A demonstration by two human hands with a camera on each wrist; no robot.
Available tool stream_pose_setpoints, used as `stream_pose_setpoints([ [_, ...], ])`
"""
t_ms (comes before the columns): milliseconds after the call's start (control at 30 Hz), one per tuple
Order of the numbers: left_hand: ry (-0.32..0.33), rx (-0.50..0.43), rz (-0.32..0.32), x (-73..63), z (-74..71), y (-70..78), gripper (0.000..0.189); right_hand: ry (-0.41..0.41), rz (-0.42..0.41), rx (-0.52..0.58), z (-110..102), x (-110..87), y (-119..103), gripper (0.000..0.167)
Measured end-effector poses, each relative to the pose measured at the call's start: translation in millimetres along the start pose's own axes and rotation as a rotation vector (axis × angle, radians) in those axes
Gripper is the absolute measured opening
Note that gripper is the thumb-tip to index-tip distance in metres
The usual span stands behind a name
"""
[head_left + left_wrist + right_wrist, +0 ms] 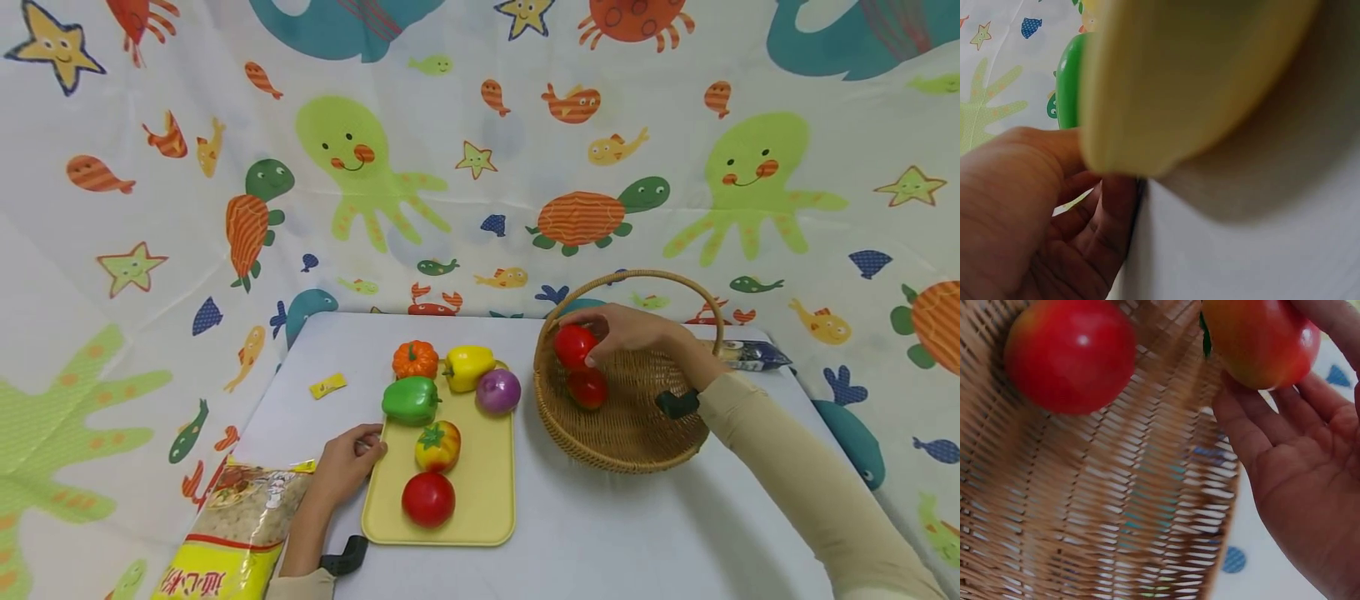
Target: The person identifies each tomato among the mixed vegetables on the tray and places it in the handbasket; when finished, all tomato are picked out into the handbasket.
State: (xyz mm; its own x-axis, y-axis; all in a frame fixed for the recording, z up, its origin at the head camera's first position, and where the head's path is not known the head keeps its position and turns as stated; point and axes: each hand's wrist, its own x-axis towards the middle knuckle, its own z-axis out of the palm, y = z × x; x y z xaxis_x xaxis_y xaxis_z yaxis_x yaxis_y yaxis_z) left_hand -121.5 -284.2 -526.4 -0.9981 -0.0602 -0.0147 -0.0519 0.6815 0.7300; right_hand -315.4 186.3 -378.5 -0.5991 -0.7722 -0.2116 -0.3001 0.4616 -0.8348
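My left hand [348, 462] grips the left rim of a yellow tray [487, 500], its thumb and fingers on either side of the edge in the left wrist view. On the tray are a red tomato [428, 500], a yellow-red tomato [438, 447], a green bell pepper [411, 400], a yellow bell pepper [468, 368], a purple onion [498, 392] and an orange pumpkin [416, 360]. Inside the wicker basket [637, 446], my right hand [630, 327] holds a red-yellow tomato [1266, 344] with a green leaf. Another red tomato [1072, 356] lies in the basket.
A tall handle [637, 273] arches over the basket. Behind it lies a dark packet [753, 355]. A bag of pasta [232, 525] lies by my left forearm, and a small yellow sachet [327, 385] beyond the tray. A patterned curtain [465, 83] hangs behind the table.
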Motion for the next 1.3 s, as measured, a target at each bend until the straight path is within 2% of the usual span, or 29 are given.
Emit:
stream_pose_setpoints([
  [200, -0.008, -0.004, -0.007, 0.3, 1.4, 0.4, 0.034, 0.016, 0.033, 0.037, 1.0, 7.1, 22.2, 0.069],
  [367, -0.008, -0.007, -0.005, 0.4, 2.8, -0.2, 0.034, 0.049, 0.098, -0.008, 4.7, 9.4, 33.2, 0.069],
  [600, -0.009, -0.011, -0.004, 0.2, 3.0, -0.7, 0.034, 0.036, 0.103, 0.015, 8.3, 14.7, 45.6, 0.071],
  [833, -0.01, -0.007, -0.012, 1.8, 1.9, -0.6, 0.034, 0.04, 0.108, -0.008, 9.4, 19.1, 52.5, 0.071],
  [1100, -0.013, -0.001, -0.01, 2.4, 0.7, -0.4, 0.034, -0.04, 0.18, 0.148, 12.4, 17.3, 52.9, 0.073],
  [1300, -0.014, 0.003, -0.018, 3.4, 0.8, -0.5, 0.034, -0.073, 0.189, 0.104, 11.7, 15.3, 52.3, 0.075],
])
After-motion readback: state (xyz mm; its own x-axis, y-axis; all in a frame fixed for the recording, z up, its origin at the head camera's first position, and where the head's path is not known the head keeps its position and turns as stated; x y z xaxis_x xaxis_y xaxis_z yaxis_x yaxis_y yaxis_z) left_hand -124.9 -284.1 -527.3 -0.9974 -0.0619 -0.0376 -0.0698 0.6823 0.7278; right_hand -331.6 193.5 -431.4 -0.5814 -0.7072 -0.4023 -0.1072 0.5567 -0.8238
